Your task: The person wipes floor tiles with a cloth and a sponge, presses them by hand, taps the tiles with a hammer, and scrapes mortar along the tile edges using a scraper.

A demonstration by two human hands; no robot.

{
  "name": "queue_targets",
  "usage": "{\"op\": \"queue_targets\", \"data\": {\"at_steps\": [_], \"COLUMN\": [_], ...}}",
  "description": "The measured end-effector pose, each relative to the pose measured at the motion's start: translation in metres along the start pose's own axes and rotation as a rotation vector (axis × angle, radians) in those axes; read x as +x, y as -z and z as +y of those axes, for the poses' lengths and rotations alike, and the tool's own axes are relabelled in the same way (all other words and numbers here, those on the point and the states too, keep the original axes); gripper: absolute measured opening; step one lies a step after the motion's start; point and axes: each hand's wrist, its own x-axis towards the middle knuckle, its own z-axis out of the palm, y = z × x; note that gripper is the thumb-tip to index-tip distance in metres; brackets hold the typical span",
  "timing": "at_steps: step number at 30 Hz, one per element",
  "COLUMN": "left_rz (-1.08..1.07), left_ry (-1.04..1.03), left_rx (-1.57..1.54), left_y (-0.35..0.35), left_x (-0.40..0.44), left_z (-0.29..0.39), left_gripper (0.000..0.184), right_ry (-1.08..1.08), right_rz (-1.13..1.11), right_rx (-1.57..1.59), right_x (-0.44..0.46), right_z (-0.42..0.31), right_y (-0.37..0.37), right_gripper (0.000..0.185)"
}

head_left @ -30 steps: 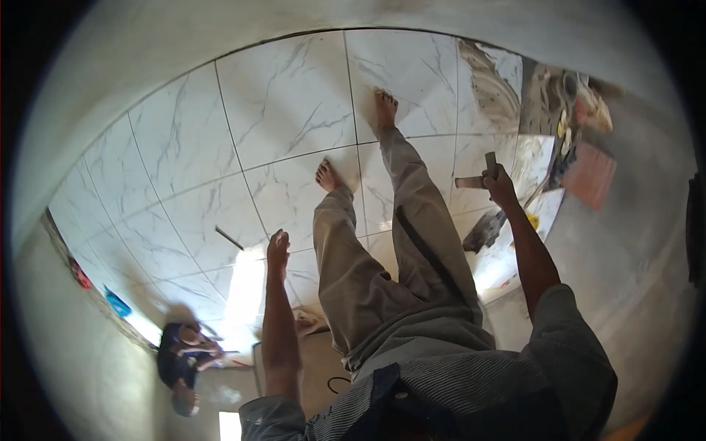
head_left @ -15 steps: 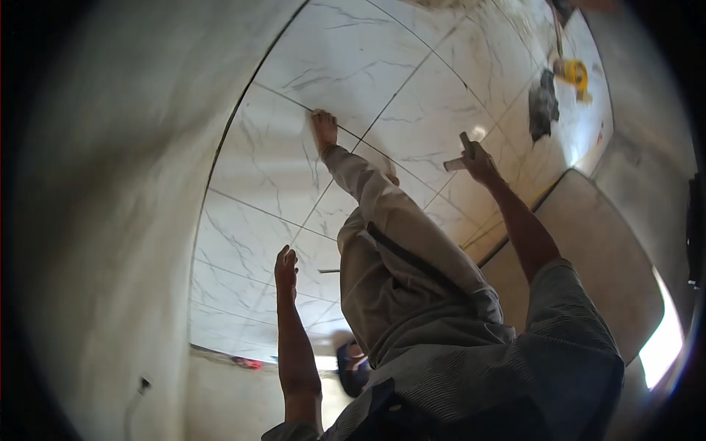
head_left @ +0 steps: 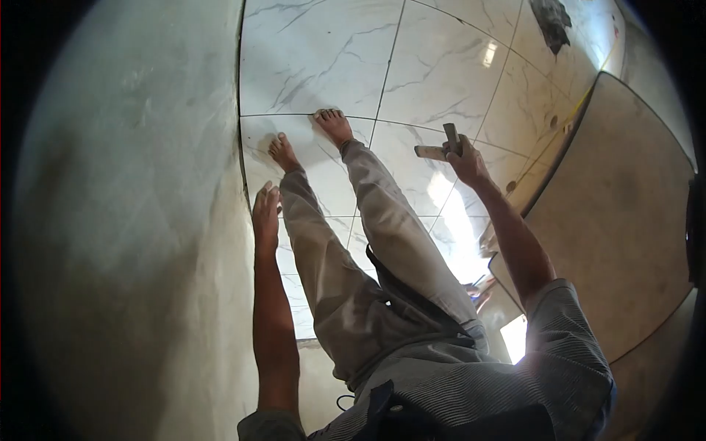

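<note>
My right hand (head_left: 469, 162) is closed around two short, flat strips that stick out at an angle to each other. One is a dark grey strip (head_left: 451, 134) pointing up, the other a paler strip (head_left: 429, 153) pointing left; their exact kind I cannot make out. Close to the plastered wall (head_left: 147, 184) on the left hangs my left hand (head_left: 266, 213), its fingers loosely extended and nothing seen in them. Below both hands lies the white, grey-veined tile floor (head_left: 323, 59), where my bare feet stand.
A dark, crumpled-looking thing (head_left: 551, 23) lies on the tiles at the upper right. A large brown panel (head_left: 618, 220) rises along the right side, with a yellow line (head_left: 588, 94) by its edge. Bright light reflects off the floor.
I have stepped forward and turned, so both feet now show side by side. The wall is nearer my left hand. The yellow object at upper right has left the view; the strips stay in my right hand.
</note>
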Motion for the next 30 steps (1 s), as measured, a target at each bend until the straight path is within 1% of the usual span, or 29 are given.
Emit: {"op": "queue_targets", "data": {"at_steps": [2, 4, 5, 7, 8, 10, 11, 12, 13, 14, 16, 17, 18, 19, 20, 22, 24, 25, 26, 27, 28, 29, 30], "left_rz": [-0.062, -0.073, -0.090, -0.149, -0.156, -0.202, -0.203, -0.206, -0.212, -0.216, -0.174, -0.215, -0.218, -0.163, -0.109, -0.079, 0.127, 0.120, 0.217, 0.311, 0.305, 0.336, 0.367], "left_ry": [-0.019, -0.057, -0.062, -0.177, -0.173, -0.292, -0.299, -0.285, -0.268, -0.273, -0.587, -0.676, -0.684, -0.783, -0.882, -1.108, -1.173, -1.183, -1.341, -1.497, -1.506, -1.518, -1.533], "left_rx": [0.018, 0.111, 0.124, 0.377, 0.384, 0.525, 0.526, 0.654, 0.785, 0.793, 0.963, 1.028, 1.032, 1.154, 1.275, 1.303, 1.617, 1.619, 1.585, 1.540, 1.538, 1.528, 1.517], "left_y": [0.008, 0.013, 0.014, 0.017, 0.014, 0.009, 0.005, -0.002, -0.009, -0.015, -0.027, -0.034, -0.045, -0.059, -0.073, -0.097, -0.128, -0.138, -0.146, -0.152, -0.158, -0.161, -0.168], "left_x": [0.025, 0.056, 0.079, 0.115, 0.125, 0.140, 0.146, 0.153, 0.165, 0.183, 0.226, 0.245, 0.269, 0.295, 0.323, 0.390, 0.419, 0.444, 0.472, 0.494, 0.507, 0.515, 0.523], "left_z": [0.023, 0.039, 0.046, 0.057, 0.061, 0.086, 0.096, 0.106, 0.111, 0.107, 0.095, 0.097, 0.097, 0.097, 0.097, 0.097, 0.105, 0.105, 0.106, 0.101, 0.096, 0.094, 0.091], "left_gripper": [0.063, 0.060, 0.060, 0.056, 0.056, 0.055, 0.055, 0.056, 0.057, 0.057, 0.061, 0.068, 0.068, 0.070, 0.071, 0.072, 0.070, 0.070, 0.068, 0.066, 0.066, 0.067, 0.069], "right_ry": [-0.058, -0.099, -0.168, -0.301, -0.310, -0.371, -0.238, -0.236, -0.227, -0.219, -0.218, -0.187, -0.152, -0.098, -0.055, -0.002, 0.137, 0.257, 0.240, 0.265, 0.293, 0.302, 0.501], "right_rz": [0.001, 0.045, 0.069, 0.131, 0.132, 0.241, 0.351, 0.358, 0.409, 0.462, 0.506, 0.523, 0.543, 0.507, 0.553, 0.605, 0.624, 0.613, 0.628, 0.629, 0.624, 0.634, 0.478], "right_rx": [0.041, 0.029, 0.090, 0.214, 0.218, 0.387, 0.539, 0.546, 0.598, 0.651, 0.739, 0.775, 0.809, 0.821, 0.878, 0.967, 1.097, 1.158, 1.162, 1.232, 1.301, 1.299, 1.408], "right_x": [-0.020, -0.044, -0.055, -0.077, -0.088, -0.109, -0.117, -0.118, -0.117, -0.111, -0.084, -0.067, -0.045, -0.022, 0.007, 0.065, 0.116, 0.136, 0.156, 0.172, 0.186, 0.193, 0.200], "right_z": [0.004, 0.001, -0.003, -0.016, -0.022, -0.033, -0.035, -0.041, -0.052, -0.062, -0.073, -0.073, -0.068, -0.054, -0.047, -0.025, -0.008, 0.002, 0.015, 0.025, 0.031, 0.033, 0.039], "right_y": [-0.010, -0.015, -0.016, -0.020, -0.020, -0.029, -0.039, -0.043, -0.044, -0.047, -0.062, -0.070, -0.077, -0.084, -0.091, -0.100, -0.100, -0.100, -0.100, -0.100, -0.102, -0.104, -0.105], "right_gripper": [0.032, 0.032, 0.033, 0.034, 0.034, 0.034, 0.034, 0.034, 0.035, 0.036, 0.040, 0.040, 0.041, 0.039, 0.037, 0.037, 0.039, 0.040, 0.042, 0.040, 0.038, 0.038, 0.041]}}
